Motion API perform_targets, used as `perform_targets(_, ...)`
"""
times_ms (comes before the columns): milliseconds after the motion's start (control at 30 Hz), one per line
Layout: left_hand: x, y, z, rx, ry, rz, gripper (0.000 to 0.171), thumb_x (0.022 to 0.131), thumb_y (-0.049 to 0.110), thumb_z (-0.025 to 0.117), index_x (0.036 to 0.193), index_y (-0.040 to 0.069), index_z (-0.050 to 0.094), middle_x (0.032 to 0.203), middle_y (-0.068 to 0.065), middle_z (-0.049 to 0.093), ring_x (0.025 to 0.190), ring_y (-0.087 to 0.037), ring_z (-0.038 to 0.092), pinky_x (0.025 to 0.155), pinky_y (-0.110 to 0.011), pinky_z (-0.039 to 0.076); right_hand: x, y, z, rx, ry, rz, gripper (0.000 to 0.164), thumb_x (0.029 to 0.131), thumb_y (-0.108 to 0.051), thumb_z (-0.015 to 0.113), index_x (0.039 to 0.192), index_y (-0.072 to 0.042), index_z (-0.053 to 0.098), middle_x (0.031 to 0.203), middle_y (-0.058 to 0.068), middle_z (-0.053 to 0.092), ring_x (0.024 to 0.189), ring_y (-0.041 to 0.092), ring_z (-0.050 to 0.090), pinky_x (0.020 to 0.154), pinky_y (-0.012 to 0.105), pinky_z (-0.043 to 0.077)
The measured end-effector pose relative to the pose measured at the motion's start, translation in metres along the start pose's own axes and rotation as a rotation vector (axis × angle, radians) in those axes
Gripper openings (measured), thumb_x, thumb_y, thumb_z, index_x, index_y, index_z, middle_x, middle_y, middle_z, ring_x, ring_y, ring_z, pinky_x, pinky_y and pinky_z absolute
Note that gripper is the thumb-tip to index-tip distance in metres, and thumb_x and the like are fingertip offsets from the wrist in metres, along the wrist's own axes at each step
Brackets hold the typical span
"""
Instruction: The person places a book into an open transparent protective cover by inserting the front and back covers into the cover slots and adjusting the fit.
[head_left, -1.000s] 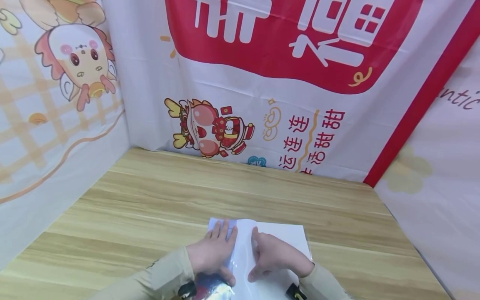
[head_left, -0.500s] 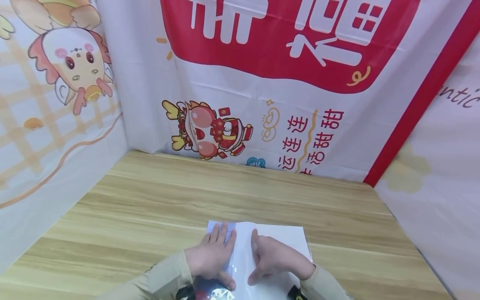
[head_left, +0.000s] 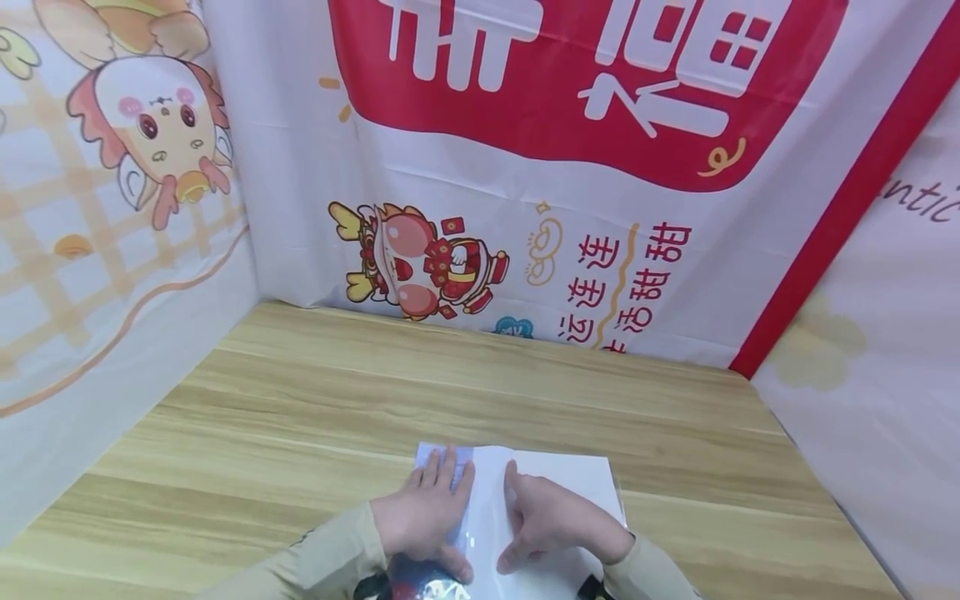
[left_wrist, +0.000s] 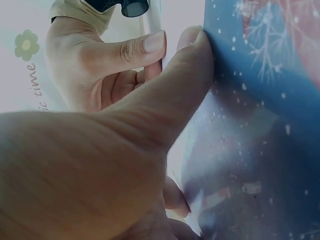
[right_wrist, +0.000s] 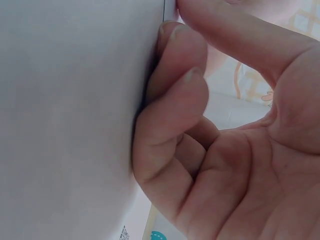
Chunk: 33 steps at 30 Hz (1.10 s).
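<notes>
An open book (head_left: 573,469) lies at the table's near edge, white on the right half, with a raised white fold along its middle. My left hand (head_left: 423,517) rests flat on the left half, fingers spread, thumb towards the fold. The left wrist view shows a glossy dark blue cover (left_wrist: 280,160) with white specks beneath that thumb. On the fold's right side, my right hand (head_left: 555,518) presses with its extended index finger and thumb, which stand apart. Its other fingers curl against the white surface (right_wrist: 65,120) in the right wrist view and hold nothing. The book's bottom edge is out of the head view.
A wood-grain table (head_left: 300,400) spreads around the book. Printed cloth hangings stand behind it and on both sides, the back one with a red panel (head_left: 525,108). A dark device (head_left: 592,587) sits at my right wrist, with another (head_left: 371,586) at the left.
The camera view shifts slightly. Both hands keep nearly the same places on the book, and the fold stays between them.
</notes>
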<state>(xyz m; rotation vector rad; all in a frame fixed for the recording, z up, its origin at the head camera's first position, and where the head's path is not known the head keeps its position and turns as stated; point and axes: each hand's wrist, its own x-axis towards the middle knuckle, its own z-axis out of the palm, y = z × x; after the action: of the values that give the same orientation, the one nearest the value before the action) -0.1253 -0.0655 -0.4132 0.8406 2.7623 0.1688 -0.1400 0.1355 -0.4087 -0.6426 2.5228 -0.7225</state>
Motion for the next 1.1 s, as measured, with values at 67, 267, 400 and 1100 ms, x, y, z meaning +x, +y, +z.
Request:
perform_targets(67, 0.0002, -0.0003, 0.0001, -0.002, -0.001, 0.003, 0.122, 0.06, 0.071, 0.067, 0.146, -0.005, 0.025, 0.146, -0.037, 0.014, 0.134, -0.052, 0.014, 0.104, -0.057, 0.023, 0.0004, 0.0008, 0.0005, 0.002, -0.004, 0.003, 0.123, 0.059, -0.026, 0.087, 0.142, 0.019, 0.008, 0.057, -0.005, 0.056, 0.044, 0.01, 0.053, 0.049, 0.021, 0.045)
perform_targets(267, 0.0004, -0.0008, 0.0004, -0.008, -0.003, 0.006, 0.122, 0.061, 0.071, 0.066, 0.146, -0.005, 0.024, 0.147, -0.037, 0.014, 0.134, -0.053, 0.013, 0.104, -0.058, 0.023, 0.0007, 0.0038, 0.0008, 0.005, -0.014, -0.007, 0.123, 0.059, -0.026, 0.087, 0.142, 0.02, 0.007, 0.056, -0.005, 0.056, 0.043, 0.009, 0.053, 0.049, 0.021, 0.045)
perform_targets(400, 0.0013, -0.0002, 0.0004, 0.018, 0.019, 0.008, 0.122, 0.061, 0.071, 0.067, 0.146, -0.006, 0.025, 0.146, -0.037, 0.016, 0.134, -0.052, 0.015, 0.104, -0.057, 0.024, 0.0005, 0.0038, -0.0017, -0.002, -0.013, -0.012, 0.123, 0.06, -0.026, 0.087, 0.142, 0.019, 0.007, 0.056, -0.006, 0.056, 0.044, 0.01, 0.053, 0.048, 0.022, 0.045)
perform_targets(1100, 0.0011, -0.0047, 0.0004, -0.002, 0.013, 0.022, 0.122, 0.061, 0.073, 0.066, 0.146, -0.005, 0.025, 0.146, -0.036, 0.016, 0.134, -0.052, 0.015, 0.106, -0.055, 0.022, 0.0008, 0.0075, -0.0022, 0.048, -0.024, -0.035, 0.122, 0.062, -0.025, 0.086, 0.142, 0.019, 0.006, 0.057, -0.005, 0.058, 0.046, 0.009, 0.054, 0.046, 0.022, 0.045)
